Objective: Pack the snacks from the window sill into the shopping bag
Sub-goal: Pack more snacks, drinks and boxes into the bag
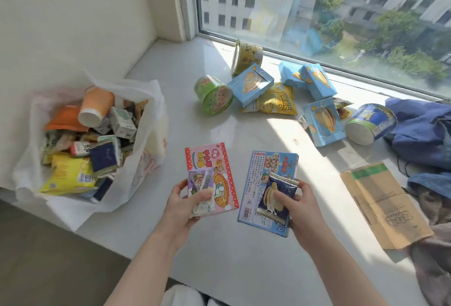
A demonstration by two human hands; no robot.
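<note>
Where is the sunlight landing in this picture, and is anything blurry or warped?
Head view: sun through the window makes a bright patch on the white sill beside the light blue cardboard snack boxes; the upper edge of the white plastic shopping bag is smeared; the window frame looks slightly bowed, lens distortion.

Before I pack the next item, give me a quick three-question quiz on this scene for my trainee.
1. True or false: the shopping bag sits left of the left hand.
2. The right hand holds: A an orange cup; B a blue packet and a navy sachet; C nothing.
3. How many round tubs lie on the window sill?
Key: 1 true; 2 B; 3 three: yellow tub, green tub, blue tub.
</note>
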